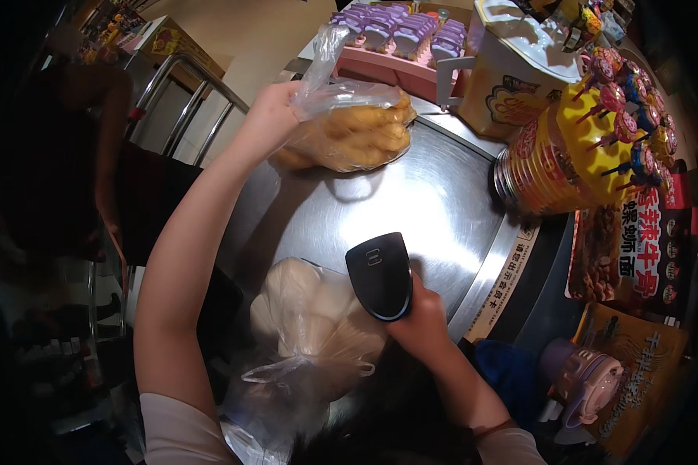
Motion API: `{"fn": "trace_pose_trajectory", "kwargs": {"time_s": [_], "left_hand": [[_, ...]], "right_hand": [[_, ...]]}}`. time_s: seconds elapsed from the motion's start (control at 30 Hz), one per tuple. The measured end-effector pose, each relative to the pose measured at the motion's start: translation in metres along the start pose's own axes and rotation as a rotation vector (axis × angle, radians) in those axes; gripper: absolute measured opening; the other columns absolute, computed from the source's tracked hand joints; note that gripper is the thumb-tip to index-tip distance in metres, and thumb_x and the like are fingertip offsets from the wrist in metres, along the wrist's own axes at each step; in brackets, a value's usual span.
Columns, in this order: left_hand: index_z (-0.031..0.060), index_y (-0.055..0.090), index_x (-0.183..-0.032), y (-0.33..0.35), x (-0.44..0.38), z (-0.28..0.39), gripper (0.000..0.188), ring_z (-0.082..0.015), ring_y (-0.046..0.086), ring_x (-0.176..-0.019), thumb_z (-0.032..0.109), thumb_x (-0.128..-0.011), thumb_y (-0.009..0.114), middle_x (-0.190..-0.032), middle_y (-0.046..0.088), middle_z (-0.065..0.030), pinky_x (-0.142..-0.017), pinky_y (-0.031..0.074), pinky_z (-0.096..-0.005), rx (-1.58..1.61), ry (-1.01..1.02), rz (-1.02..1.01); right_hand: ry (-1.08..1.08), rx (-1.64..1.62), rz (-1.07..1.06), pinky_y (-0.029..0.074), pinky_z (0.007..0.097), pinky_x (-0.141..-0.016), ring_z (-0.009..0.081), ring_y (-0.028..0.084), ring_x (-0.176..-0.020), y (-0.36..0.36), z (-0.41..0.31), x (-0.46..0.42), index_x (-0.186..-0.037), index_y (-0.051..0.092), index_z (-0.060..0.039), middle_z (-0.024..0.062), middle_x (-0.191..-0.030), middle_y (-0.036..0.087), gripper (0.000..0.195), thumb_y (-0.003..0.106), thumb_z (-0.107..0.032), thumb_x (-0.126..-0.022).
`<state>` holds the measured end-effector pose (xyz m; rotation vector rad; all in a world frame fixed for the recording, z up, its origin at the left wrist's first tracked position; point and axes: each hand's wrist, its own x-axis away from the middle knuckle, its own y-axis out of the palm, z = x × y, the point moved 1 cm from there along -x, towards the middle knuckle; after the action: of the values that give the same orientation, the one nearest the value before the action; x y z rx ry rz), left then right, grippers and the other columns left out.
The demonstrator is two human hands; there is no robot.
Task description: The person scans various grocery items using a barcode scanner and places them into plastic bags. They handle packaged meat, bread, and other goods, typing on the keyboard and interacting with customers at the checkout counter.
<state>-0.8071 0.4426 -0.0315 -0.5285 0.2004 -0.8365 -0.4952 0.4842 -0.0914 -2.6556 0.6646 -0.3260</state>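
Observation:
My left hand (273, 116) grips the gathered neck of a clear plastic bag (349, 131) at the far side of a stainless-steel counter (326, 215). Inside it are several golden-yellow, rounded food pieces, which I cannot identify exactly. My right hand (424, 322) is wrapped around a black handheld barcode scanner (379, 276), its head above the counter. Nearer to me, left of the scanner, lies a knotted clear plastic bag (317, 325) of pale, rounded items. The scanner hides a little of that bag's right side.
A ribbed tub with lollipops (549, 157) and a yellow box (500, 75) line the right back edge, beside purple-topped packages (404, 29). At right are a pink-lidded cup (584, 378) and a blue cloth (506, 372). A person (64, 157) stands left by a metal rail (171, 110).

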Motion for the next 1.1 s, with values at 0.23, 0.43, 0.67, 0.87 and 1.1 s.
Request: {"fn": "trace_pose_trajectory", "kwargs": {"time_s": [0.23,0.43,0.67,0.87,1.1], "left_hand": [[-0.0011,0.063,-0.095,0.027,0.074,0.018,0.024,-0.0104,0.053,-0.068,0.020,-0.087,0.056,-0.078,0.060,-0.0023,-0.064,0.043,-0.0263,0.226,-0.300,0.218],[0.0011,0.059,-0.103,0.028,0.088,0.024,0.024,-0.0065,0.049,-0.067,0.017,-0.085,0.058,-0.078,0.056,0.0008,-0.058,0.038,-0.0214,0.357,-0.270,0.284],[0.0065,0.057,-0.105,0.010,0.111,0.062,0.022,-0.0034,0.039,-0.061,0.018,-0.086,0.061,-0.066,0.041,0.0074,-0.056,0.033,-0.0199,0.492,-0.106,0.246],[0.0048,0.060,-0.094,0.011,0.149,0.085,0.015,-0.0038,0.036,-0.060,0.018,-0.088,0.056,-0.066,0.044,0.0055,-0.059,0.030,-0.0188,0.552,-0.010,0.439],[-0.0009,0.059,-0.101,0.030,0.186,0.109,0.024,-0.0066,0.044,-0.067,0.018,-0.091,0.048,-0.073,0.053,0.0004,-0.069,0.038,-0.0222,0.639,0.029,0.431]], "right_hand": [[0.015,0.133,-0.299,0.047,0.0448,-0.068,0.0373,0.060,-0.076,-0.008,-0.001,-0.006,-0.092,0.055,-0.0062,0.0177,-0.077,0.062,0.034,0.069,-0.024,-0.066],[-0.206,0.056,-0.151,0.048,0.0442,-0.069,0.0377,0.060,-0.074,-0.004,0.009,0.001,-0.088,0.056,-0.0049,0.0180,-0.077,0.062,0.033,0.069,-0.023,-0.065],[0.193,0.307,-0.060,0.049,0.0430,-0.070,0.0369,0.061,-0.076,-0.010,0.034,-0.009,-0.107,0.051,-0.0001,0.0205,-0.078,0.063,0.043,0.064,-0.021,-0.072],[0.165,0.508,-0.054,0.045,0.0440,-0.082,0.0364,0.054,-0.102,-0.011,0.039,-0.007,-0.118,0.048,0.0048,0.0217,-0.105,0.058,0.062,0.068,-0.032,-0.072],[-0.086,-0.118,0.290,0.039,0.0404,-0.094,0.0385,0.050,-0.108,-0.016,-0.081,-0.104,-0.120,0.046,0.0099,0.0244,-0.115,0.054,0.079,0.067,-0.050,-0.073]]}}
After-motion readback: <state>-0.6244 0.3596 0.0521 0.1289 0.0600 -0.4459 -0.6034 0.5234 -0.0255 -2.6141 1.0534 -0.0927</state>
